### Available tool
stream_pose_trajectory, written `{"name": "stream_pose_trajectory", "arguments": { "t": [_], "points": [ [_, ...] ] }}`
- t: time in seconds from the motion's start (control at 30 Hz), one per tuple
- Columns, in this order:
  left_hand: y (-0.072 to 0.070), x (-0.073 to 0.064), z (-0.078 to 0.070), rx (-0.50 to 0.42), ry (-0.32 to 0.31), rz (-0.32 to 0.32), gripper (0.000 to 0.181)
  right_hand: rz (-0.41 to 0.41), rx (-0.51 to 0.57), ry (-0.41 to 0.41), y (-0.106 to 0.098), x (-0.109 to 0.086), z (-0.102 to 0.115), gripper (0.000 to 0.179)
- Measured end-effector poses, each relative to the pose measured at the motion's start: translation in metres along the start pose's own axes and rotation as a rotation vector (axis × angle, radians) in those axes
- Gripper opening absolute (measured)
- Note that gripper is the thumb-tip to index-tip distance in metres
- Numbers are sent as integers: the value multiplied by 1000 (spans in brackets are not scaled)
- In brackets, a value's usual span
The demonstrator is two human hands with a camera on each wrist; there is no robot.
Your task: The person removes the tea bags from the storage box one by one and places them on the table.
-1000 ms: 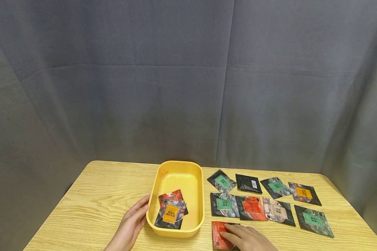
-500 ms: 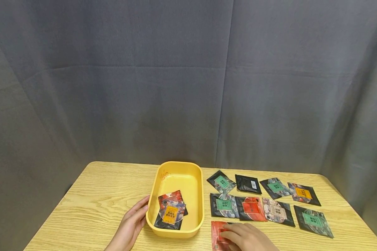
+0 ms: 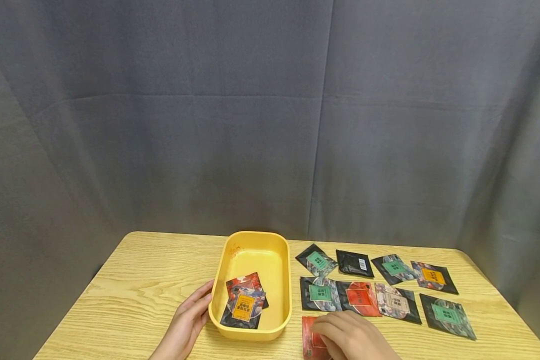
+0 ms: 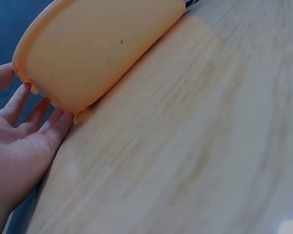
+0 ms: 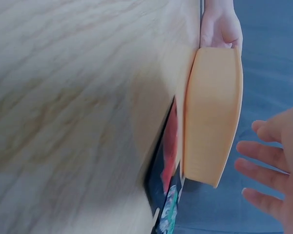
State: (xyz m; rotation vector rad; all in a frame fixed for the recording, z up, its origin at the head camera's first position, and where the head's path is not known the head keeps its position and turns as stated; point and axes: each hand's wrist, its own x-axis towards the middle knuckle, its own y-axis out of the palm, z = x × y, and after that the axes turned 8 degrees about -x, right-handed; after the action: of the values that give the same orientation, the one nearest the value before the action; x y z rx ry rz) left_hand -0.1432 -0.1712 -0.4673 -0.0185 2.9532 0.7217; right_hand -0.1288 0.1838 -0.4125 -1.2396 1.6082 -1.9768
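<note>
A yellow plastic bin (image 3: pixel 289 292) stands mid-table in the head view. Against its near-left outer side, my left hand (image 3: pixel 186 317) rests with thumb and fingers extended; the left wrist view has the fingertips touching the bin's end (image 4: pixel 88 53). Inside lie a red packet (image 3: pixel 242 281) and, partly over it, a dark packet with an orange label (image 3: pixel 244 306). To the right of the bin, a red-and-black packet (image 3: pixel 308 335) lies flat at the front. Above it hovers my right hand (image 3: pixel 348 335), partly hiding it. Its loosely bent fingers hold nothing and stand apart from the packet in the right wrist view.
Several flat packets cover the table's right side: green-labelled ones (image 3: pixel 321 293), a red one (image 3: pixel 359 298), a beige-labelled one (image 3: pixel 398 303), an orange-labelled one (image 3: pixel 434 276) and a black one with a barcode (image 3: pixel 354 263). A grey curtain (image 3: pixel 270 150) hangs behind the table.
My right hand, whose fingertips were on the red-and-black packet, has risen off it. That packet stays on the table. The left hand keeps its place at the bin.
</note>
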Motion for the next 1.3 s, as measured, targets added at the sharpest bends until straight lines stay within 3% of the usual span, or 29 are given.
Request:
{"name": "stream_pose_trajectory", "arguments": {
  "t": [0.1, 0.3, 0.4, 0.5, 0.67, 0.77, 1.17, 1.3],
  "points": [
    [0, 0, -1, 3, -9, 16, 65, -9, -7, 8, -4, 6, 5, 30],
    [0, 0, -1, 0, -4, 23, 64, 134, 12, 89, -15, 20, 17, 27],
    [0, 0, 0, -3, 2, 7, 62, 163, 23, 81, -17, 28, 20, 26],
    [0, 0, 1, -4, 9, -2, 60, 101, 15, 23, -14, 35, 22, 27],
    [0, 0, 1, 6, 5, 20, 63, -81, -8, -83, -4, 49, 26, 30],
    [0, -1, 1, 6, 5, 20, 63, -105, -7, -87, -2, 58, 30, 30],
    [0, 0, -1, 9, 6, 0, 62, 24, -31, -43, 5, 101, 42, 25],
    [-1, 1, 0, 13, 11, 7, 62, 102, -37, -41, 10, 115, 43, 26]
  ]
}}
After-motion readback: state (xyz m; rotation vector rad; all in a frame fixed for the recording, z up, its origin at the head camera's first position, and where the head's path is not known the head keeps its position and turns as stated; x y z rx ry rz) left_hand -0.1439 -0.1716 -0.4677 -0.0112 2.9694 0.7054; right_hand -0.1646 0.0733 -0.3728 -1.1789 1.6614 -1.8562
